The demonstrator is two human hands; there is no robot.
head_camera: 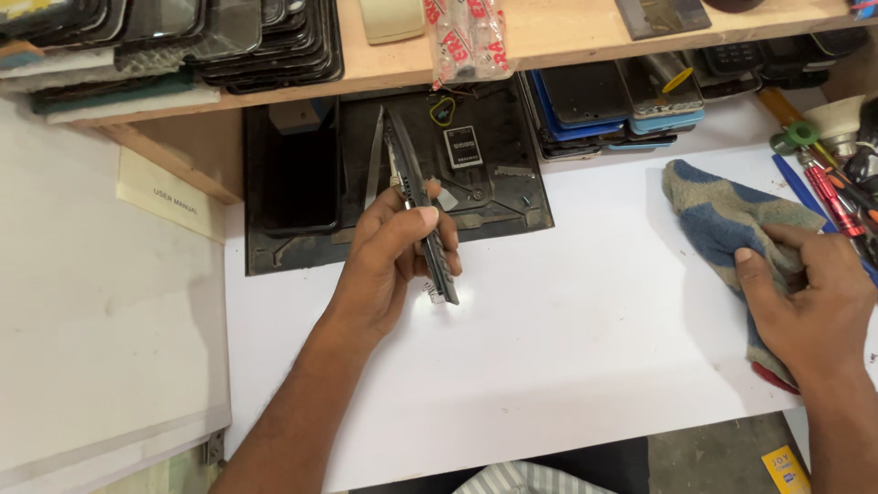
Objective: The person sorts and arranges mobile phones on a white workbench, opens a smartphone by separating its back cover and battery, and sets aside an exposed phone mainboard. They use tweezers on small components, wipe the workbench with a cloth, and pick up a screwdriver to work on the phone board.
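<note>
My left hand (389, 261) grips a thin dark phone (416, 187) by its edge, held on its side above the white table (567, 348); the phone's back seems partly split open, a pale panel angling off at the top. Just behind the phone lies a black work mat (494, 206) with a small black battery (463, 146) and tiny parts on it. At the right, my right hand (809, 297) presses on and grasps a crumpled blue and beige cloth (722, 215) lying on the table.
A wooden shelf (567, 41) runs across the back, with stacks of dark phones (274, 41) on it and more phones (608, 114) beneath. Screwdrivers and tools (837, 178) crowd the far right edge. A white booklet (169, 194) lies at left.
</note>
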